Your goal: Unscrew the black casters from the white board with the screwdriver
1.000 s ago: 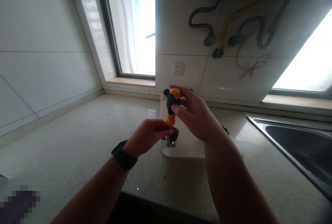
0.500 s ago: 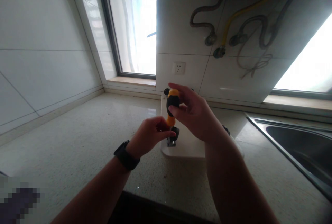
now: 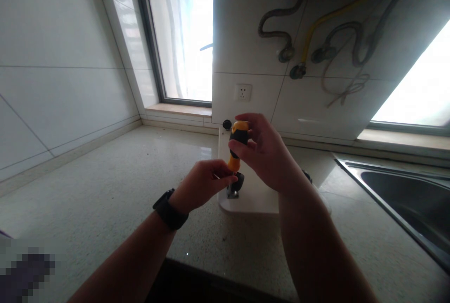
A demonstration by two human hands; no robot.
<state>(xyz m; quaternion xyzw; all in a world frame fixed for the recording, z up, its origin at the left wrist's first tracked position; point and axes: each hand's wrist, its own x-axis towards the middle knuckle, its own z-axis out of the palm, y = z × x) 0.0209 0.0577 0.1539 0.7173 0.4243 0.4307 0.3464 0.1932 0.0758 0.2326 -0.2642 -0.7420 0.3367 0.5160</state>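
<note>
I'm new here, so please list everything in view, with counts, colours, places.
countertop: 1, pale, lower half
board: 1, white, on countertop
casters: at least 2, black, on board
screwdriver: 1, orange and black, centre
sink: 1, silver, right
tiles: many, white, background
windows: 2, whitish, background
socket: 1, white, amid tiles
hoses: 2, grey, upper right
pipe: 1, yellow, between hoses
cord: 1, pale, below hoses
watch: 1, black, left wrist
left hand: 1, by screwdriver's lower end
right hand: 1, around screwdriver
</note>
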